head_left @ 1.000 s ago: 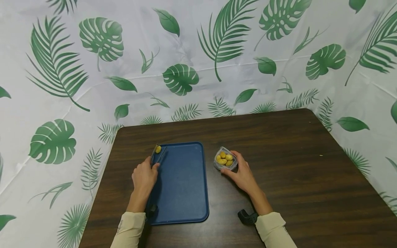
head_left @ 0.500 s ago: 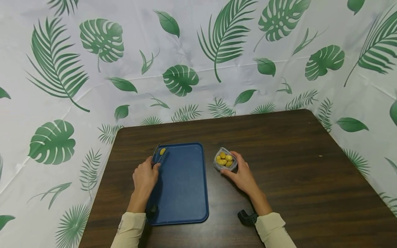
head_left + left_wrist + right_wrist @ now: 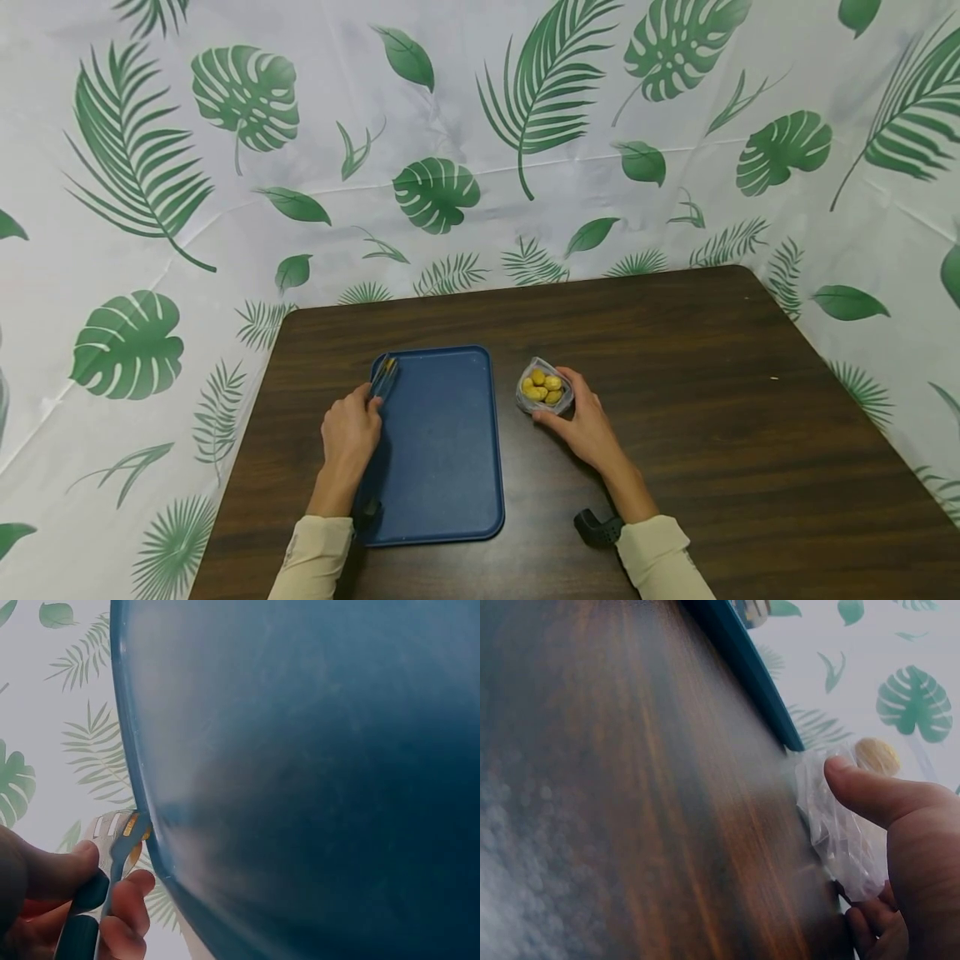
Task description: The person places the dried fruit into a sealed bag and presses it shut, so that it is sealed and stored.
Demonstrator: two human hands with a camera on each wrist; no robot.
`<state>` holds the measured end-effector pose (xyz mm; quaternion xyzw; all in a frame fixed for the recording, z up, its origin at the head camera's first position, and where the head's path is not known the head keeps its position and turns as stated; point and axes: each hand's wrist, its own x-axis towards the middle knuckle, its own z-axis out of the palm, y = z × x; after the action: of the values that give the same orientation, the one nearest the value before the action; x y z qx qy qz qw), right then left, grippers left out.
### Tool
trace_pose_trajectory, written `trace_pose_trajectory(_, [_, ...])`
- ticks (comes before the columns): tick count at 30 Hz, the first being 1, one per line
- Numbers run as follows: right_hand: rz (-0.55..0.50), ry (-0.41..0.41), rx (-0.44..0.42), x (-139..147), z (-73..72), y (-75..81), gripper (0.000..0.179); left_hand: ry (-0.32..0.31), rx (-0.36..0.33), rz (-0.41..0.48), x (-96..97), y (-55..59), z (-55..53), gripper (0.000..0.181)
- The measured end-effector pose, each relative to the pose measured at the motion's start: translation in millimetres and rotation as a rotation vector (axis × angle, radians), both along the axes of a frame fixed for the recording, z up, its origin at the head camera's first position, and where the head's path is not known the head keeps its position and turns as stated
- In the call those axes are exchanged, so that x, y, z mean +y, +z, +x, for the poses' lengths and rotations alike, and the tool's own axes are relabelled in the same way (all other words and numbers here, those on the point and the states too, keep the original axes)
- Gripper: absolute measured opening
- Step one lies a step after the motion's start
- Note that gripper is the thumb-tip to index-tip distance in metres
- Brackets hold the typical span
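My left hand (image 3: 351, 429) grips a pair of tongs (image 3: 120, 851) with dark handles and slotted metal heads. Between their heads, at the far left corner of the blue tray (image 3: 442, 450), is a yellow oval piece (image 3: 388, 364), mostly covered by the metal in both views. To the right of the tray, my right hand (image 3: 588, 425) holds a small container lined with a clear plastic bag (image 3: 836, 817), thumb on the near side and fingers round the far side. Several yellow oval pieces (image 3: 537, 391) lie inside it.
The tray lies on a dark wood-grain table (image 3: 675, 375), left of its middle. A tiny pale speck (image 3: 774, 378) shows on the table at the right. Behind stands a white cloth with green leaf prints (image 3: 315, 125). Both wrists wear dark bands.
The tongs stood spread around the yellow piece, which shifted slightly to the right; now their heads have come together on it. The right hand and its bag have stayed in place.
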<state>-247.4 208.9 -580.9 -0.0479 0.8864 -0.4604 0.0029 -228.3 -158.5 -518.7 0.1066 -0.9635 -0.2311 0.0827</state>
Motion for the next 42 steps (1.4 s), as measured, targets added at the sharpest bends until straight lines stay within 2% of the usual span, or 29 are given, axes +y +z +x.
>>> trace_pose_trajectory(9, [0.011, -0.009, -0.002, 0, 1.3, -0.8, 0.088, 0.003, 0.073, 0.038, 2.1, 5.0, 2.2, 0.038])
trace_pose_trajectory(26, [0.012, 0.004, 0.013, -3, -0.4, -2.6, 0.088, -0.019, 0.326, 0.092, 10.0, 26.3, 9.4, 0.037])
trace_pose_trajectory(42, [-0.004, -0.003, 0.008, -1, -0.1, -0.9, 0.088, -0.071, 0.340, 0.127, 25.5, 39.1, 13.5, 0.037])
